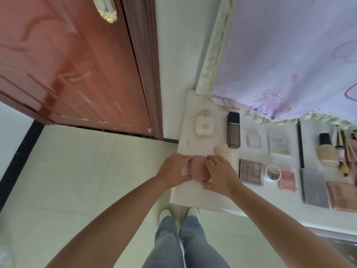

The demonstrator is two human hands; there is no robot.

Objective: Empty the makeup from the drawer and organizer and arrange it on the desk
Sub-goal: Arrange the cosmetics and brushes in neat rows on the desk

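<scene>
A person stands at the left end of a white desk [185,117], seen from above. Both hands hold a rounded pink makeup sponge [197,170] just above the desk's near left corner: the left hand [173,169] and right hand [219,173] curl their fingers around its two sides. It looks light, soft and squashy, so a gentle pinch at its widest part should do. Palettes [251,172], bottles [233,130] and brushes [343,149] lie in rows to the right.
</scene>
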